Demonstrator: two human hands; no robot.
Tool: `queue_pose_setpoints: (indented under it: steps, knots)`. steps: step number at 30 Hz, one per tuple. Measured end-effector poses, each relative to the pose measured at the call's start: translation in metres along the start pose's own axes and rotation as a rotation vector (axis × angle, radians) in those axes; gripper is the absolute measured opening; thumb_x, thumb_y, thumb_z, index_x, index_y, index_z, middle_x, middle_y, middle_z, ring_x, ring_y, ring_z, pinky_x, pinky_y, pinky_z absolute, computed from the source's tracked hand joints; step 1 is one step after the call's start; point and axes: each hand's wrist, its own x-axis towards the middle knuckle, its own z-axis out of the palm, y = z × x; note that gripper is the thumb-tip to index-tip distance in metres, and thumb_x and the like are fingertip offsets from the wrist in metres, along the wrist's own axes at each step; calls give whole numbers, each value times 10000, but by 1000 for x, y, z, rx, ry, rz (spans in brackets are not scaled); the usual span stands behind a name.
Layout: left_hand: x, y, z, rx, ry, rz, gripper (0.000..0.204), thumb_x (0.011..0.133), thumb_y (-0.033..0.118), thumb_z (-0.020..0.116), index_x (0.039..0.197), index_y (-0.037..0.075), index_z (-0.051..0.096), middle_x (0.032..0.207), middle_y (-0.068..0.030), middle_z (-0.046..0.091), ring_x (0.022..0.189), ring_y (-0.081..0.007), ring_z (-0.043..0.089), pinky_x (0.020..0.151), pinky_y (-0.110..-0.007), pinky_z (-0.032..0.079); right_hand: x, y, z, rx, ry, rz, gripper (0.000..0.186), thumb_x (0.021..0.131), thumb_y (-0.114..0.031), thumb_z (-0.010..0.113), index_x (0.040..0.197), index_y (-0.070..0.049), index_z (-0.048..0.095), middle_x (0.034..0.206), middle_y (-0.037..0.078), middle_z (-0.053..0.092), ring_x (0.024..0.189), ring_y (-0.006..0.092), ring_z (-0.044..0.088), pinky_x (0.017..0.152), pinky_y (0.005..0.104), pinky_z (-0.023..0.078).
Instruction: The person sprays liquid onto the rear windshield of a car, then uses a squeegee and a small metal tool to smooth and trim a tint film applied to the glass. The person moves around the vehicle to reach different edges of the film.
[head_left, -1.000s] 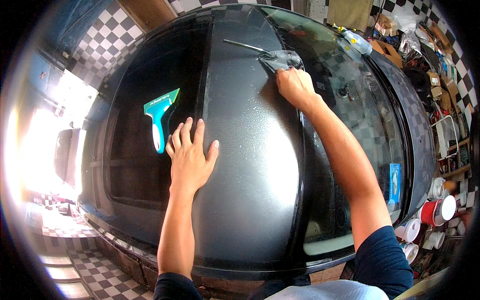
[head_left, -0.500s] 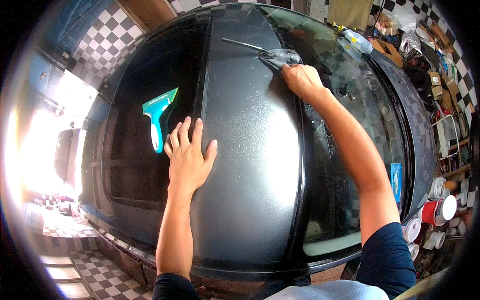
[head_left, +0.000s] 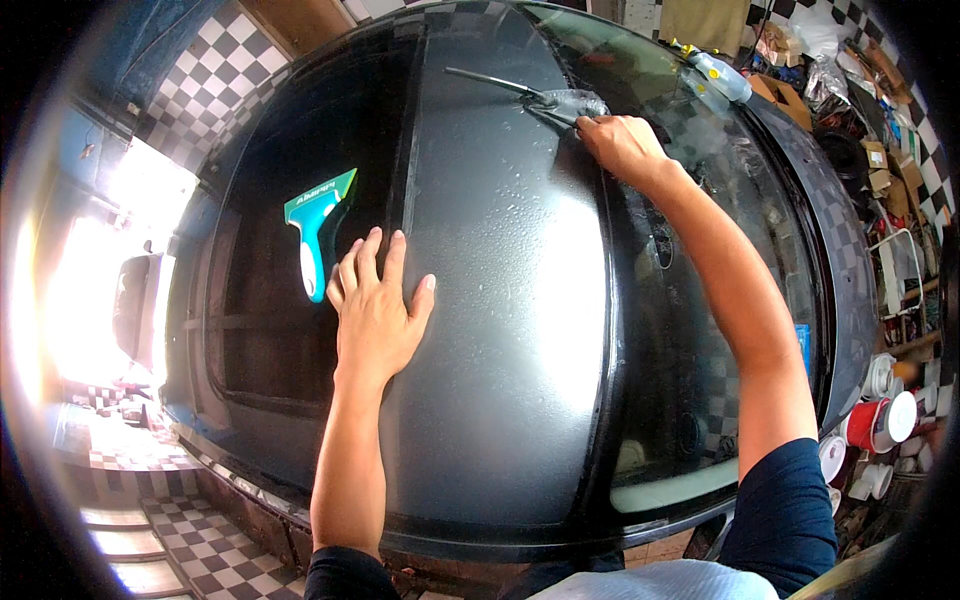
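Observation:
My left hand lies with fingers spread across the seam between the dark glass roof panel and the grey, wet roof panel. Beside its fingertips rests a teal and white squeegee with a green blade. Up at the far right of the grey panel, my right hand pinches the edge of a wrinkled, see-through film. A thin black strip sticks out leftward from the film; I cannot tell how they join. Water drops dot the panel near it.
Right of the roof is the windshield, with a spray bottle at its far end. A blue packet shows partly behind my right forearm. Cardboard boxes, a white and red bucket and clutter line the right side.
My right hand has shifted a little right and away from me, the film moving with it. My left hand stays on the seam. My right forearm now covers more of the blue packet.

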Motion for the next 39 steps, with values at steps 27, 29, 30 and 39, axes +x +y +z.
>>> queue_pose_setpoints:
  steps: [27,29,30,39]
  knots:
    - [-1,0,2,8,57,38,528,894,290,540,1344,48,405,1399,-164,357,1284,-347,308,1043,-491,242,-3,26,10,-6,19,-79,148,867,-156,506,936,-32,549,808,146,635,755,337,636,623,430,514]
    - [-1,0,2,4,55,39,526,895,289,538,1345,51,404,1400,-163,357,1285,-346,307,1041,-491,244,-3,26,9,-6,27,-83,132,868,-149,484,896,-34,541,814,148,639,764,342,639,632,434,519]
    - [0,0,2,5,53,39,526,896,291,537,1345,52,404,1401,-162,355,1285,-347,307,1042,-491,243,-3,27,9,-7,36,-88,133,869,-150,483,895,-34,543,816,148,639,764,342,639,632,435,519]
    - [-1,0,3,23,51,44,531,900,300,529,1349,50,397,1405,-157,347,1281,-351,306,1047,-488,237,-1,37,14,1,60,-106,130,871,-157,483,912,-55,553,819,143,644,751,338,642,610,440,519]
